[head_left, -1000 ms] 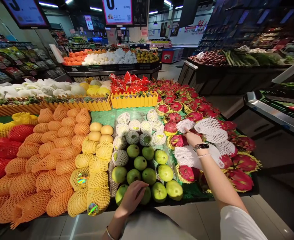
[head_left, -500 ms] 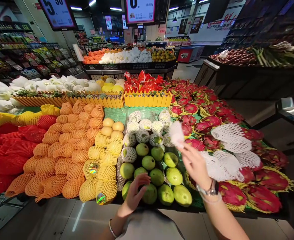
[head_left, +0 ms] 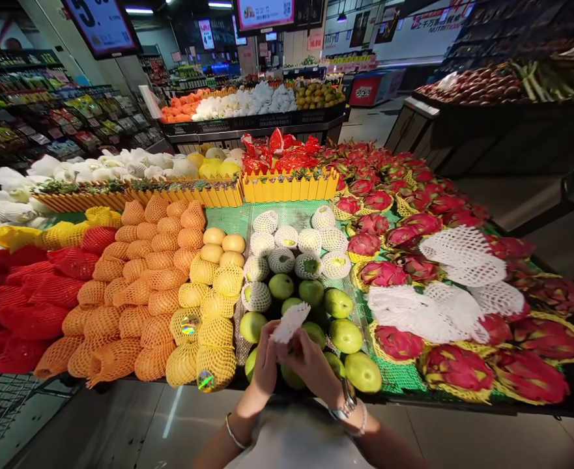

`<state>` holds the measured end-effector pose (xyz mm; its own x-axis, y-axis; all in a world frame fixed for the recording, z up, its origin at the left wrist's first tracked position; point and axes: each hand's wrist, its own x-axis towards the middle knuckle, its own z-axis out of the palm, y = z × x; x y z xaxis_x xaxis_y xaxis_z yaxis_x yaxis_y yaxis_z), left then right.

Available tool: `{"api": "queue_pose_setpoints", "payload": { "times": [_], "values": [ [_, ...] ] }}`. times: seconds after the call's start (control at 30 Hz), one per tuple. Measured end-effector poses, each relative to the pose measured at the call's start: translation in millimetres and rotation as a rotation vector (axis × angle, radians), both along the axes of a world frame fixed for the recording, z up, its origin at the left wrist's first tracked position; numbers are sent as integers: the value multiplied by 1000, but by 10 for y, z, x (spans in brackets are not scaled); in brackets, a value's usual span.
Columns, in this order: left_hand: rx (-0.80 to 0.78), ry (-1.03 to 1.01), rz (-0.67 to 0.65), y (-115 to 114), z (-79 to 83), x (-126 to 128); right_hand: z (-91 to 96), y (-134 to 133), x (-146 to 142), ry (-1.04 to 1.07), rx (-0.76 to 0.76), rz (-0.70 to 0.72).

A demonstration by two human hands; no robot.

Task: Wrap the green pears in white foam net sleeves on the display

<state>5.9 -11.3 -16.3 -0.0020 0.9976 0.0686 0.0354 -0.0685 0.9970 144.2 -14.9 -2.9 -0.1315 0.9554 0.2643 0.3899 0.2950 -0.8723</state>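
Observation:
A white foam net sleeve [head_left: 291, 322] is pinched between my two hands, low over the front of the green fruit. My left hand [head_left: 266, 359] has its fingers closed on the sleeve's left side. On the other side, my right hand [head_left: 312, 366] grips its lower edge. Bare green fruits [head_left: 346, 335], round and smooth, lie around and beneath both hands, partly hidden by them. Behind these, several similar fruits in white net sleeves [head_left: 309, 241] sit in rows. A pile of loose white foam sleeves [head_left: 430, 311] rests on the dragon fruit to the right.
Yellow-netted fruits [head_left: 217, 332] and orange-netted fruits [head_left: 162, 277] fill the left, beside red net bags [head_left: 23, 293]. Dragon fruit [head_left: 455, 368] covers the right side. A low yellow picket fence [head_left: 291, 187] crosses behind. A wire cart [head_left: 3, 404] stands at lower left.
My right hand has brought a foam sleeve leftward and down from above the wrapped fruits to my left hand. My left hand, earlier free, now grips it too. The view has shifted slightly.

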Motion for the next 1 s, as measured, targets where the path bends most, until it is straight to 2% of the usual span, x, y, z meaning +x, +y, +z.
{"api": "queue_pose_setpoints", "payload": {
  "times": [0.13,0.23,0.3,0.4,0.5,0.67,0.73,0.8,0.87,0.9,1.0],
  "values": [
    [40,105,-102,-41,-47,-60,-56,52,-1,-19,5,-35],
    [28,145,-179,-50,-27,-128,-54,50,42,10,5,30],
    [-1,172,-184,-63,-7,-159,-35,43,56,35,-4,81],
    [-44,193,-117,-84,4,-182,-23,40,35,119,-70,122],
    [-44,164,-36,-70,-24,-214,-68,45,-8,227,-142,93],
    [32,200,215,53,-96,-307,-179,72,-13,339,-100,-227],
    [118,265,328,76,-139,-332,-181,87,1,344,-63,-298],
    [227,353,374,38,-204,-338,-157,101,3,323,-36,-328],
    [330,411,316,-66,-275,-320,-121,114,-14,294,-18,-343],
    [374,414,246,-134,-301,-300,-104,120,-28,280,-12,-346],
    [470,366,-61,-333,-290,-205,-70,142,-75,245,-7,-359]
  ]
}}
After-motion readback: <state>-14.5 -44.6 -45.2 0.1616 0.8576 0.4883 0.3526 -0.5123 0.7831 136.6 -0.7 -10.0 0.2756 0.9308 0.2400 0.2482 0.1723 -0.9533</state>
